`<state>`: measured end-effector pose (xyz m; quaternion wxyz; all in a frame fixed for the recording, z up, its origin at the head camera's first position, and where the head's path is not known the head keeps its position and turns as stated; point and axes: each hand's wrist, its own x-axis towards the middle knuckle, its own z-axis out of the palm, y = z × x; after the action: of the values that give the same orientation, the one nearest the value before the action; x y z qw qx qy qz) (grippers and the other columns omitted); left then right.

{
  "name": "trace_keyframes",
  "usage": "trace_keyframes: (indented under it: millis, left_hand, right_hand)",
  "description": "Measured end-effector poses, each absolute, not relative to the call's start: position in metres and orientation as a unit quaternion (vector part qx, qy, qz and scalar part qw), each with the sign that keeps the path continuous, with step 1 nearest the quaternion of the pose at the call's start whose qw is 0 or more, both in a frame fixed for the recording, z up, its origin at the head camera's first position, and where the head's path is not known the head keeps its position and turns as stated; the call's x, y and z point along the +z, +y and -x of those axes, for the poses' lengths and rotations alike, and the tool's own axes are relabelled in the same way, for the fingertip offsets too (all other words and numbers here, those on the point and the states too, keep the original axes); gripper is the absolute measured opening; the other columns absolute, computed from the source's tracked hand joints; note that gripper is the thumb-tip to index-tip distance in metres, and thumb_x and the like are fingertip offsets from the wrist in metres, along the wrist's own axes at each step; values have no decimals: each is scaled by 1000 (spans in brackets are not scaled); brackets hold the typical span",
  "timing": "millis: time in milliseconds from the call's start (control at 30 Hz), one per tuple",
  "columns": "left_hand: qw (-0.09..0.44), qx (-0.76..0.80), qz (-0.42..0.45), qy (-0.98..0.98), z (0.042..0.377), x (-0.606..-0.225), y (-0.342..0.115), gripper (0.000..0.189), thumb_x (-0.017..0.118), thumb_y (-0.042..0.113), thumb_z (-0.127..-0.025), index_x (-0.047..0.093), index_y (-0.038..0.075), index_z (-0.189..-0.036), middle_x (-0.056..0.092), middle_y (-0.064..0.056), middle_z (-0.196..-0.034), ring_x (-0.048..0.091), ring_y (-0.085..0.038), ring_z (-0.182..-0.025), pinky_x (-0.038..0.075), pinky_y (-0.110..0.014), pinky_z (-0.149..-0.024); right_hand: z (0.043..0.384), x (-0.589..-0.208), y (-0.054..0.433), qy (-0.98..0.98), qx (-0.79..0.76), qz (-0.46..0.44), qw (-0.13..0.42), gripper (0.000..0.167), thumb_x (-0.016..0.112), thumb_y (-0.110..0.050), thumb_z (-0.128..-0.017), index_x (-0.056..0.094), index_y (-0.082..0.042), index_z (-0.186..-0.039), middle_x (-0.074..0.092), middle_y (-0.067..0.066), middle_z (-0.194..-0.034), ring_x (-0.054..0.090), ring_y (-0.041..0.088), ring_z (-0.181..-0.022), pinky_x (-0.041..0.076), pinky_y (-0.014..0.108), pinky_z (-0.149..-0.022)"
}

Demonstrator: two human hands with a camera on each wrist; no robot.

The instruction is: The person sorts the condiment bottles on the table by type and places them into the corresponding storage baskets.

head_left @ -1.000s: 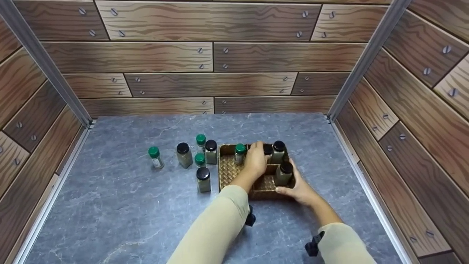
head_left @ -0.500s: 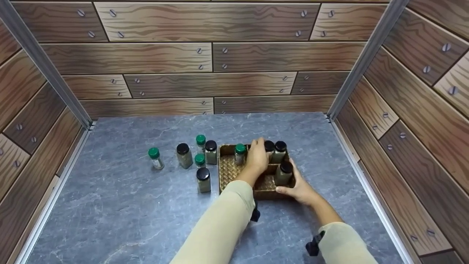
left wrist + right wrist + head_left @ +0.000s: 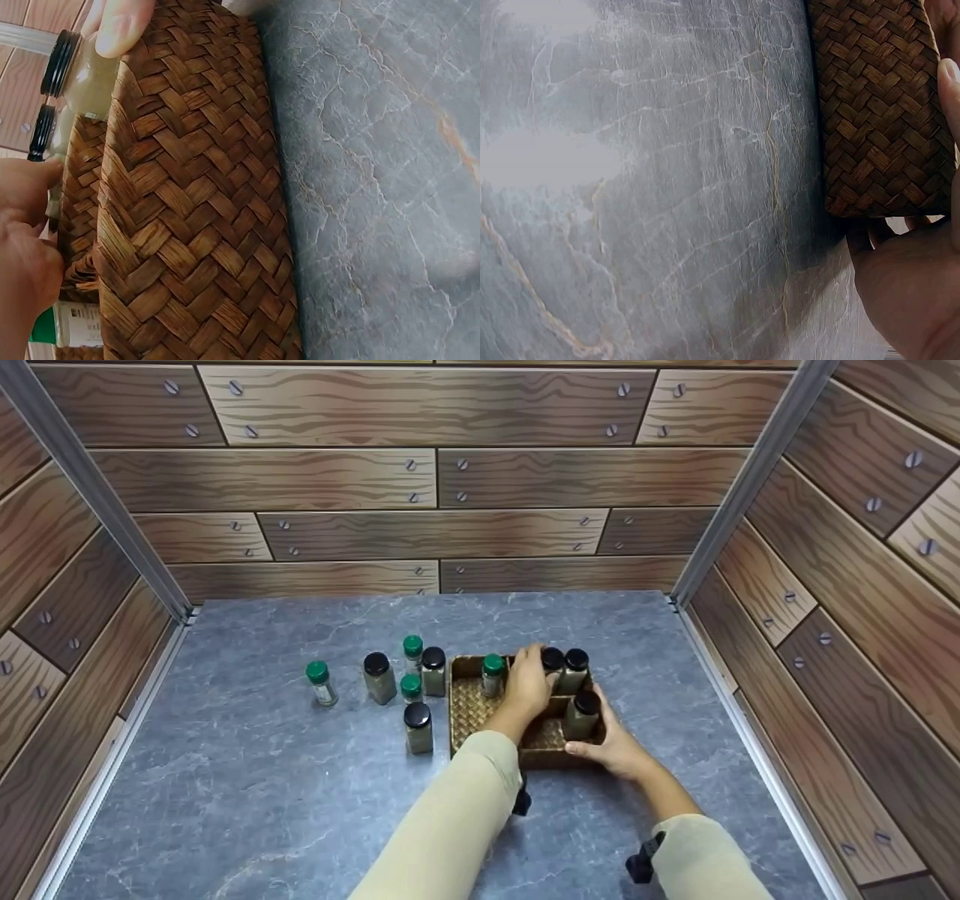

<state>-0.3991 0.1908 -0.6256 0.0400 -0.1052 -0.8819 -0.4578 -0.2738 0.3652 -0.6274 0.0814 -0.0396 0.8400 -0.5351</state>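
A woven basket (image 3: 466,712) with compartments stands right of the table's middle. My left hand (image 3: 527,690) reaches into its back compartment and holds a black-lidded spice jar (image 3: 553,660), with the thumb across the jar's front; the other fingers are partly hidden. Just right of that jar is another black-lidded jar (image 3: 575,669). My right hand (image 3: 619,746) grips the basket's front right corner, thumb on the front rim and fingers along the right side. Close to that thumb, a third black-lidded jar (image 3: 582,714) stands in the front right compartment. A green-lidded jar (image 3: 492,675) stands in the left compartment.
Left of the basket, several jars stand on the grey marbled table (image 3: 247,780). Among them are a black-lidded jar (image 3: 418,727) near the front and a green-lidded jar (image 3: 321,684) farthest left. Wood-patterned panels (image 3: 345,476) enclose the back and sides.
My left hand has shifted slightly back and right. The jar it holds and the one beside it have moved slightly, standing closer together. My right hand has stayed on the basket corner.
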Motion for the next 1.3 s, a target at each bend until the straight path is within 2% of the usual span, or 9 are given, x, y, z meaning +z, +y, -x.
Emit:
trace_keyframes:
  millis: [100, 200, 333, 433, 600, 767, 867, 1167, 1300]
  left_hand:
    - [53, -456, 107, -882, 396, -625, 191, 62, 82, 15, -97, 55, 6, -152, 60, -22, -149, 63, -42, -137, 53, -51, -118]
    - [62, -439, 97, -891, 390, -620, 191, 66, 85, 19, -94, 54, 9, -152, 59, -19, -149, 63, -40, -135, 56, -49, -115]
    - [47, -437, 84, -894, 385, -614, 189, 72, 84, 17, -92, 50, 14, -156, 54, -15, -155, 59, -38, -139, 55, -48, -116]
    - [40, -450, 94, -887, 377, -606, 181, 73, 81, 12, -93, 47, 12, -158, 50, -16, -159, 55, -38, -144, 53, -49, -119]
    - [64, -471, 141, -868, 355, -592, 164, 65, 77, 9, -97, 49, 10, -156, 52, -16, -158, 55, -35, -147, 50, -47, -122]
    - [100, -521, 182, -828, 345, -591, 151, 57, 80, 5, -94, 59, 11, -146, 65, -11, -146, 64, -29, -136, 53, -42, -118]
    - [111, -551, 203, -802, 341, -589, 143, 54, 81, 4, -93, 61, 9, -142, 69, -12, -140, 67, -27, -131, 55, -40, -116]
    - [118, -615, 205, -752, 319, -580, 124, 48, 83, 0, -88, 64, 6, -132, 66, -17, -129, 68, -36, -118, 61, -44, -106]
    - [135, -636, 208, -730, 300, -579, 115, 47, 83, -1, -88, 64, 6, -129, 67, -16, -127, 68, -31, -117, 60, -43, -107]
  right_hand:
    - [273, -627, 365, 841, -533, 41, 82, 132, 91, -20, -88, -10, -15, -174, 3, 28, -181, 10, 49, -168, 5, 64, -137]
    - [273, -627, 365, 842, -532, 41, 82, 131, 90, -20, -89, -9, -14, -174, 5, 27, -181, 11, 48, -168, 6, 63, -137]
    - [274, -627, 364, 844, -529, 41, 82, 130, 90, -20, -89, -8, -13, -174, 6, 28, -181, 12, 49, -167, 7, 63, -137]
    - [274, -628, 363, 845, -527, 41, 83, 131, 90, -21, -89, -8, -15, -175, 7, 29, -181, 13, 50, -167, 7, 64, -137]
    - [274, -629, 363, 844, -529, 44, 80, 131, 90, -19, -88, -9, -14, -174, 6, 30, -180, 14, 51, -167, 7, 65, -137]
    - [275, -629, 366, 841, -534, 46, 77, 131, 89, -17, -88, -9, -14, -174, 4, 29, -181, 14, 52, -166, 6, 66, -136]
    - [275, -628, 367, 839, -536, 45, 76, 131, 89, -16, -88, -9, -15, -175, 5, 30, -180, 15, 52, -166, 6, 66, -136]
    - [276, -628, 366, 836, -541, 46, 80, 129, 88, -15, -90, -9, -13, -174, 4, 27, -182, 13, 48, -167, 5, 63, -137]
    - [275, -626, 367, 838, -537, 42, 82, 130, 89, -17, -90, -10, -14, -174, 3, 27, -182, 12, 50, -167, 4, 65, -137]
